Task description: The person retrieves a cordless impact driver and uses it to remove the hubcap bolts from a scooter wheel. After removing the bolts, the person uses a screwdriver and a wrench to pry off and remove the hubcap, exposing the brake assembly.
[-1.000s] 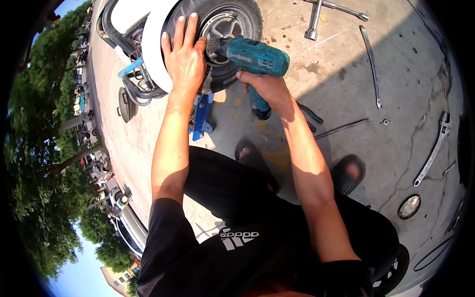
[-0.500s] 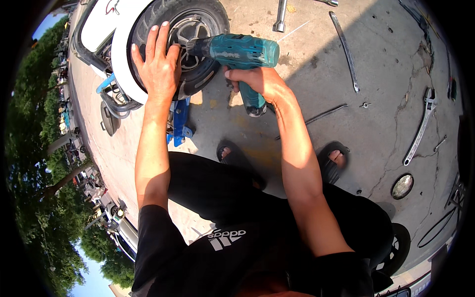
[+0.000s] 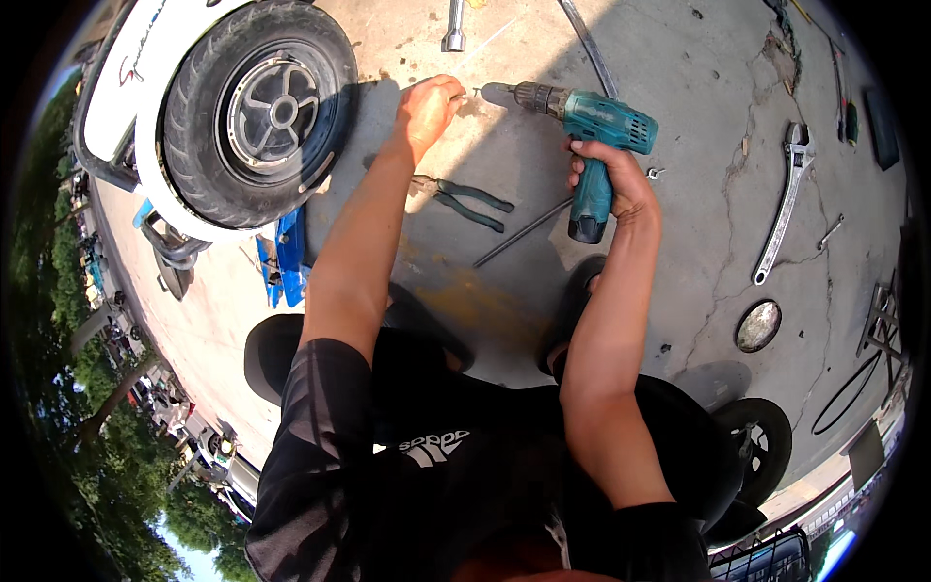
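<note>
My right hand (image 3: 621, 179) is wrapped around the grip of a teal cordless drill (image 3: 611, 121). The drill's chuck points left, and a dark shape lies just beyond it that I cannot identify. Across from it, my left hand (image 3: 429, 114) is closed, fingertips pinched together; whatever they hold, if anything, is too small to make out. Farther left is a small wheel with a black tyre (image 3: 189, 121) and a spoked hub (image 3: 283, 112), on a white vehicle (image 3: 155, 53). Below my left wrist, pliers (image 3: 475, 202) with dark green handles lie on the ground.
A blue jack-like stand (image 3: 286, 257) is beneath the vehicle. A socket wrench (image 3: 455, 29), a metal bar (image 3: 590, 44), a thin rod (image 3: 524, 233), an adjustable wrench (image 3: 784, 204) and a round dish (image 3: 758, 325) lie on the cracked concrete. Behind my right side stands another wheel (image 3: 761, 451).
Both hands have left the wheel. The drill has moved right in my right hand, away from the hub. My left hand has closed, and the pliers now show.
</note>
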`<state>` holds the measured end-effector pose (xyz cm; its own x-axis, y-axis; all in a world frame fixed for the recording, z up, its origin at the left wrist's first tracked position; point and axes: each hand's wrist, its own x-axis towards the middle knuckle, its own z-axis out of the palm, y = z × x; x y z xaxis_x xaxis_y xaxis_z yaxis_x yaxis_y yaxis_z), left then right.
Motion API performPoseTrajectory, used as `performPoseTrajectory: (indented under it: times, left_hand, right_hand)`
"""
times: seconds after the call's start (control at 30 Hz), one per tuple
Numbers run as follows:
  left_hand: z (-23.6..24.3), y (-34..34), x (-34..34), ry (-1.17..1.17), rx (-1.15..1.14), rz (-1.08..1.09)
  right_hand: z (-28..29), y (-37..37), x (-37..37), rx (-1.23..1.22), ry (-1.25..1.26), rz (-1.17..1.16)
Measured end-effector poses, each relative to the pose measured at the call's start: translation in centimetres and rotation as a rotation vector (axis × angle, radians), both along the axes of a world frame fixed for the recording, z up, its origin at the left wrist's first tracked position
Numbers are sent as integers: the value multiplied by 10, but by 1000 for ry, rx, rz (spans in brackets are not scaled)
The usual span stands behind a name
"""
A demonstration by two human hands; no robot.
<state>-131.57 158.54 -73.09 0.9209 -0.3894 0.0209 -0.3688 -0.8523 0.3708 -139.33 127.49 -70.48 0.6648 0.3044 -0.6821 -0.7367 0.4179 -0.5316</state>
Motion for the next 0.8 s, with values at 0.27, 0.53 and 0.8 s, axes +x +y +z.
performPoseTrajectory:
  times: [0.27, 0.53, 0.8]
  left_hand:
    - [-19, -11, -16, 187, -12, 357]
    - [39, 11, -69, -54, 171, 237]
    - [207, 106, -154, -422, 799, 612]
  right_hand:
    - [-7, -1, -3, -21, 14, -199]
    - [9, 21, 10, 59, -151, -143]
    - [40, 129, 33, 282, -287, 96]
